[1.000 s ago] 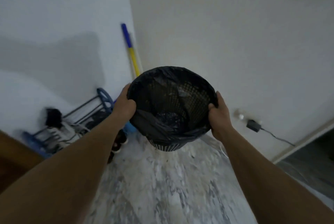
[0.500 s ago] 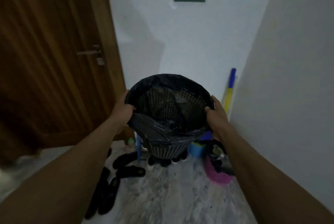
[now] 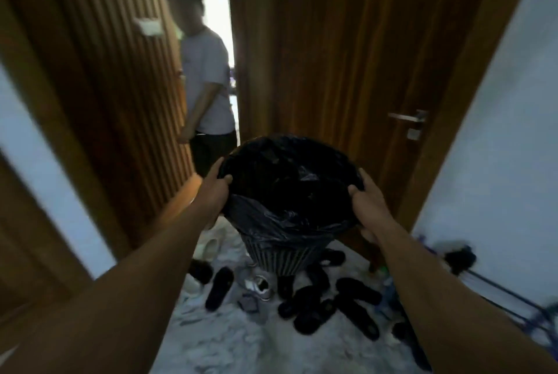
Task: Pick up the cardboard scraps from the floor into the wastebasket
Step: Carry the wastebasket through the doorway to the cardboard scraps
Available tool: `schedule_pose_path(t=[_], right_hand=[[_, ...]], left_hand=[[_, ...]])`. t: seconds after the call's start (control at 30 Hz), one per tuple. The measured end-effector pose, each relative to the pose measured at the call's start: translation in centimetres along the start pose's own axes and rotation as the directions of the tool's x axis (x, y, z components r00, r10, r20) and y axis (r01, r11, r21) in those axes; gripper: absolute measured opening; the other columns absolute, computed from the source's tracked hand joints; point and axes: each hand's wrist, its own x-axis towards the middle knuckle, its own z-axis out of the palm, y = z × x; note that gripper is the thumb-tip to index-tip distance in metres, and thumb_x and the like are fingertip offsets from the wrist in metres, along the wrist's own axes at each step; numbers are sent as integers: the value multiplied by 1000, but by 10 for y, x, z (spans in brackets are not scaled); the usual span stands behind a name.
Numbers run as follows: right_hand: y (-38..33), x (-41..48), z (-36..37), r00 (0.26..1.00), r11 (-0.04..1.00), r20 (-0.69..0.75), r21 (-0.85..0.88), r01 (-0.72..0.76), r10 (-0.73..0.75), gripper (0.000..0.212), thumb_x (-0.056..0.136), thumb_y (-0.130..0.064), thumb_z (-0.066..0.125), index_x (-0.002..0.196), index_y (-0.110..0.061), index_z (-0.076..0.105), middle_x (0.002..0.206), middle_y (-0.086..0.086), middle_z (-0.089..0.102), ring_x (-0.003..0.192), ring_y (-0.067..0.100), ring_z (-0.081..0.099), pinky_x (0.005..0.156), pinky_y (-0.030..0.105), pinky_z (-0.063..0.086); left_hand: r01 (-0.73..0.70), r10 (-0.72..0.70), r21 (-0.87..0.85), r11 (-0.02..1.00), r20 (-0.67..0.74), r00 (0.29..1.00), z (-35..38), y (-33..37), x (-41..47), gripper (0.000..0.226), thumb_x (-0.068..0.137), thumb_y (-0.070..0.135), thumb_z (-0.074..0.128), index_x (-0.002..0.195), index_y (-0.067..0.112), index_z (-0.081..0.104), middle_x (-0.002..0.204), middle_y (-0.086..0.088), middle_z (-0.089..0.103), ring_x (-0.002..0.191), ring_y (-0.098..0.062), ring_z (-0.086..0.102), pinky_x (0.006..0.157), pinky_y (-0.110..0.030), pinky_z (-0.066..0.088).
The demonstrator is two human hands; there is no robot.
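I hold a black mesh wastebasket (image 3: 279,256) lined with a black plastic bag in front of me, above the floor. My left hand (image 3: 215,195) grips its left rim and my right hand (image 3: 367,207) grips its right rim. The inside of the basket is dark and I cannot tell what lies in it. No cardboard scraps show on the floor in this view.
A person in a grey T-shirt (image 3: 205,83) stands in a narrow doorway ahead left. A wooden door with a metal handle (image 3: 406,117) is ahead right. Several dark slippers (image 3: 356,304) and a shoe lie on the marble floor (image 3: 229,340). A rack (image 3: 495,286) stands by the right wall.
My view has swung left from the wall corner with the broom to the wooden door and the doorway with a person. Both hands keep the wastebasket held at the same height.
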Motion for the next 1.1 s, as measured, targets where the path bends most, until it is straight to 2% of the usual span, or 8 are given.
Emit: schedule_pose_path(t=[0.1, 0.27, 0.37, 0.53, 0.77, 0.87, 0.97, 1.1], right_hand=[[-14, 3, 94, 989, 999, 147, -28, 38, -34, 56, 109, -22, 42, 160, -39, 23, 163, 0, 31, 142, 26, 41, 115, 45, 40], [-39, -19, 255, 907, 995, 420, -69, 69, -34, 54, 109, -20, 43, 158, -38, 28, 159, 0, 37, 139, 28, 44, 115, 47, 41], [-43, -44, 352, 824, 994, 566, -70, 87, -32, 55, 107, -22, 44, 156, -42, 30, 156, 1, 42, 132, 28, 51, 108, 50, 47], [-51, -114, 498, 620, 994, 784, -38, 101, -33, 52, 108, -24, 41, 154, -46, 31, 155, -7, 42, 137, 28, 47, 109, 59, 43], [-60, -237, 673, 350, 975, 936, -49, 216, -31, 49, 110, -24, 36, 156, -38, 31, 153, 2, 45, 134, 26, 47, 113, 50, 41], [-66, -286, 743, 223, 956, 974, -29, 292, -38, 45, 111, -21, 35, 155, -30, 32, 143, 0, 46, 126, 22, 47, 109, 39, 42], [-73, -332, 808, 73, 946, 997, 4, 325, -29, 49, 111, -24, 36, 159, -31, 27, 151, 1, 40, 139, 25, 42, 106, 37, 42], [-77, -393, 897, -167, 933, 986, 70, 353, -11, 53, 111, -25, 37, 160, -37, 22, 159, -3, 33, 143, 25, 38, 112, 43, 40]], left_hand=[[27, -28, -10, 1000, -140, 990, -100, -15, -12, 51, 102, 15, 42, 144, 43, 46, 145, -2, 52, 128, -31, 53, 110, -53, 44], [62, -82, -63, 996, -417, 905, -253, -35, -59, 54, 106, 6, 41, 154, 29, 40, 142, -3, 50, 127, -30, 51, 100, -38, 47], [88, -131, -103, 991, -547, 827, -338, -53, -97, 50, 104, 8, 42, 148, 31, 49, 137, -9, 59, 116, -33, 59, 92, -42, 54], [89, -187, -173, 981, -714, 675, -461, -77, -177, 48, 105, 5, 41, 143, 33, 50, 123, -8, 64, 106, -35, 63, 93, -53, 57], [60, -251, -247, 967, -895, 367, -592, -106, -286, 58, 99, -2, 39, 140, 37, 50, 120, -9, 65, 100, -34, 66, 86, -52, 60], [82, -279, -267, 960, -924, 260, -639, -122, -325, 62, 96, -1, 37, 139, 40, 49, 127, -12, 63, 103, -41, 67, 81, -64, 58], [77, -303, -296, 952, -945, 120, -685, -138, -355, 62, 101, 3, 35, 150, 42, 38, 131, -11, 58, 105, -46, 65, 82, -72, 54], [10, -308, -309, 951, -948, -83, -730, -147, -390, 61, 103, -3, 32, 153, 33, 37, 131, -9, 55, 99, -33, 65, 87, -56, 58]])
